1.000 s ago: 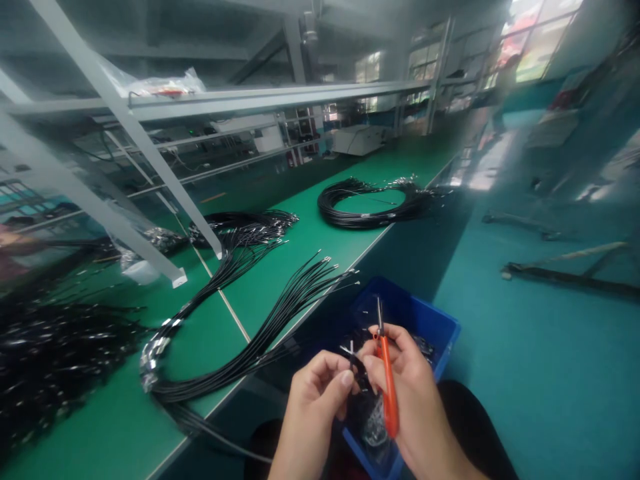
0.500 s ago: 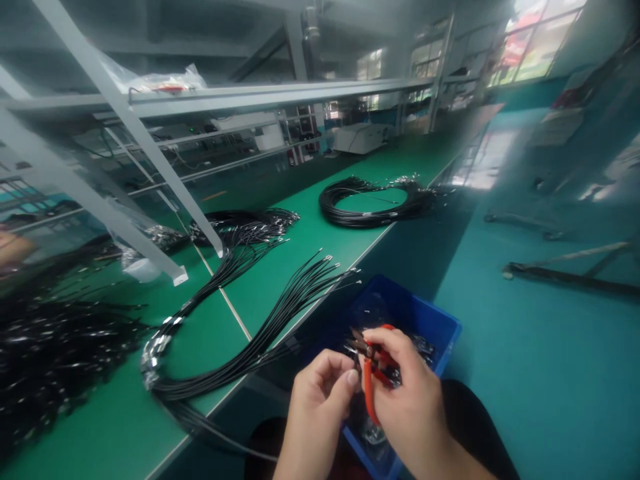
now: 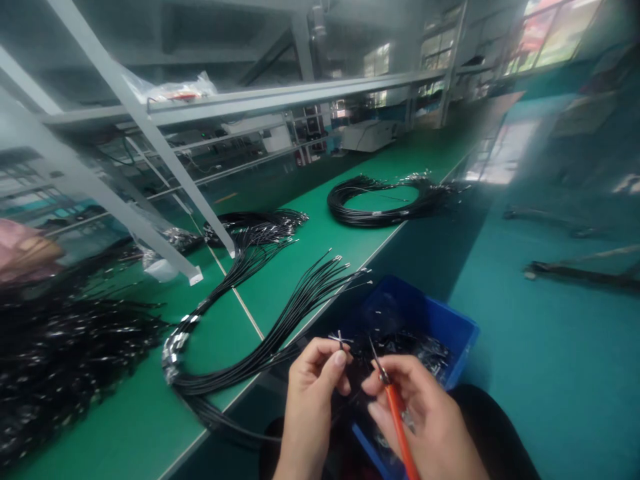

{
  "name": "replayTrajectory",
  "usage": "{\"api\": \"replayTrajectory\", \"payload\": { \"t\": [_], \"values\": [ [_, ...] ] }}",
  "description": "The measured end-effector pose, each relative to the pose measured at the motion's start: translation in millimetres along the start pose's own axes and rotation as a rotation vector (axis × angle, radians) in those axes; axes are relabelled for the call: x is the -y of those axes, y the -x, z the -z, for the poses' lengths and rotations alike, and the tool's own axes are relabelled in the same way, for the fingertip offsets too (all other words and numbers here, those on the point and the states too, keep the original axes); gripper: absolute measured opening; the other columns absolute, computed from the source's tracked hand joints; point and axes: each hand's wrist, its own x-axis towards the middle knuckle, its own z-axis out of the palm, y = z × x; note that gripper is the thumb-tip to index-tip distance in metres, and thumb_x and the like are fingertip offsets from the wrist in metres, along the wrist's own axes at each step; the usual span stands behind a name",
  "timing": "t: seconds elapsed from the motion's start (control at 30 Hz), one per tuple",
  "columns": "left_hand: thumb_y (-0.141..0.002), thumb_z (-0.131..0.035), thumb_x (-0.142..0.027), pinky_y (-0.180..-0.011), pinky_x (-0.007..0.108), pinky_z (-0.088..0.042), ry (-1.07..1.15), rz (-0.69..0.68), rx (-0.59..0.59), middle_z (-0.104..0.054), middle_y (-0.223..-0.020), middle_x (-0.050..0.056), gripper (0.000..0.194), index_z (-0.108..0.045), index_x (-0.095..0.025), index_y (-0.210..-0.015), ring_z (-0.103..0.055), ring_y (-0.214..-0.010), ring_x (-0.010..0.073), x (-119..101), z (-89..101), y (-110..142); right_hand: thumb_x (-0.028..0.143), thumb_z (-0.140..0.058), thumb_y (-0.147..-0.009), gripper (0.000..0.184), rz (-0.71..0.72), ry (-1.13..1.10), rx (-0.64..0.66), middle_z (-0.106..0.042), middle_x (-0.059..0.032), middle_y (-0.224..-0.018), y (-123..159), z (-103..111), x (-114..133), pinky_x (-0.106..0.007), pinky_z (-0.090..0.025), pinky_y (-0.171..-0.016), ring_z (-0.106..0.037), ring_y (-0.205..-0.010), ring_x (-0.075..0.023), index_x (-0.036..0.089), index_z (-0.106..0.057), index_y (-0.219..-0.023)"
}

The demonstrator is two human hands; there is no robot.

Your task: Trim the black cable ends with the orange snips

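My left hand (image 3: 314, 380) is closed in a pinch on the end of a thin black cable (image 3: 341, 339) whose small metal tip sticks up above my fingers. My right hand (image 3: 423, 417) is wrapped round orange-handled snips (image 3: 395, 407), their metal point aimed up and left, a short gap from the cable tip. Both hands hover over a blue plastic bin (image 3: 450, 320) on my lap that holds black and metal pieces. A bundle of black cables (image 3: 280, 313) runs from the green bench (image 3: 125, 413) down toward my left hand.
A coiled black cable bundle (image 3: 385, 200) lies farther along the bench, another fan of cables (image 3: 250, 233) near a slanted white frame post (image 3: 150, 147). A tangled heap of cables (image 3: 65, 347) fills the left. A teal floor (image 3: 550, 347) is to the right.
The snips swung from upright, to laid across against the cable, to pulled back and apart from it. My view shifted slightly, so the bench things sit a little further right.
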Motion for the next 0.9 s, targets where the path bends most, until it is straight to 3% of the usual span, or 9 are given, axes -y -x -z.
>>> {"api": "replayTrajectory", "payload": {
  "t": [0.1, 0.17, 0.37, 0.67, 0.9],
  "values": [
    [-0.078, -0.064, -0.022, -0.054, 0.019, -0.040, 0.004, -0.026, 0.002, -0.061, -0.072, -0.001, 0.005, -0.066, -0.018, -0.078, -0.049, -0.051, 0.0069, 3, 1.6, -2, 0.022, -0.069, -0.062, 0.022, -0.330, -0.188, 0.237, -0.064, -0.0006, -0.061, 2, 0, 8, -0.021, -0.038, -0.038, -0.049, -0.039, -0.0101, 0.018, -0.057, -0.080],
    [-0.077, -0.065, -0.022, -0.055, 0.019, -0.041, -0.003, -0.036, -0.001, -0.060, -0.068, -0.002, 0.005, -0.066, -0.018, -0.079, -0.049, -0.053, 0.0077, 4, 1.1, -2, 0.027, -0.068, -0.064, 0.022, -0.443, -0.213, 0.309, -0.064, -0.0014, -0.058, 1, 0, 12, -0.018, -0.031, -0.034, -0.041, -0.032, -0.0056, 0.016, -0.055, -0.079],
    [-0.077, -0.066, -0.021, -0.056, 0.020, -0.044, -0.056, -0.027, 0.032, -0.060, -0.066, -0.002, 0.005, -0.065, -0.017, -0.075, -0.054, -0.057, 0.0101, 5, -3.4, 1, 0.032, -0.066, -0.067, 0.026, -0.429, -0.267, 0.362, -0.068, -0.0062, -0.061, -7, -1, 13, -0.015, -0.026, -0.033, -0.041, -0.029, -0.0035, 0.015, -0.054, -0.082],
    [-0.075, -0.067, -0.022, -0.055, 0.020, -0.043, -0.168, -0.033, 0.006, -0.058, -0.063, -0.002, 0.005, -0.066, -0.017, -0.075, -0.053, -0.056, 0.0112, 6, -5.6, 1, 0.018, -0.066, -0.065, 0.014, -0.415, -0.180, 0.220, -0.068, -0.0025, -0.056, -9, -4, 2, -0.014, -0.020, -0.028, -0.038, -0.026, -0.0034, 0.016, -0.058, -0.076],
    [-0.075, -0.066, -0.022, -0.053, 0.020, -0.042, -0.200, -0.038, 0.004, -0.058, -0.060, -0.002, 0.006, -0.066, -0.016, -0.072, -0.051, -0.054, 0.0111, 4, -8.7, -1, 0.022, -0.066, -0.069, 0.015, -0.453, -0.148, 0.273, -0.066, -0.0006, -0.054, -11, 0, 4, -0.014, -0.021, -0.027, -0.039, -0.026, -0.0034, 0.016, -0.057, -0.079]
  ]
}}
